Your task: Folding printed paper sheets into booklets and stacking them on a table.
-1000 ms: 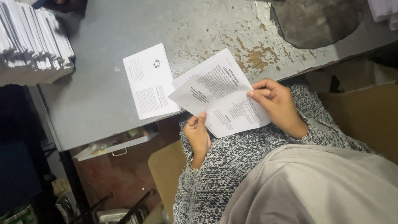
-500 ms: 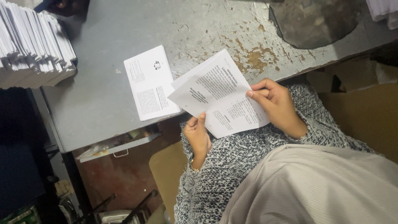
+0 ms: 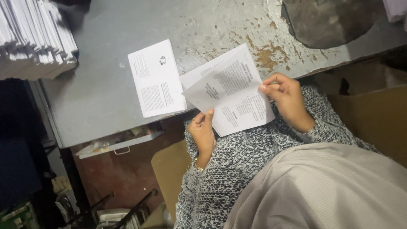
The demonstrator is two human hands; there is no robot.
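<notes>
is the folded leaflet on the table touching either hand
No, the folded leaflet lies flat on the table apart from both hands, which hold the printed sheet.

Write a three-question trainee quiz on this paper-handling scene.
1. True or false: both hands grip the printed sheet.
2. Where does the folded leaflet lie? A) on the grey table B) in the drawer C) on the paper stack
3. Which hand pinches the sheet's lower edge?

Key: 1 true: left hand and right hand both hold it. 2 A. 3 The left.
</notes>
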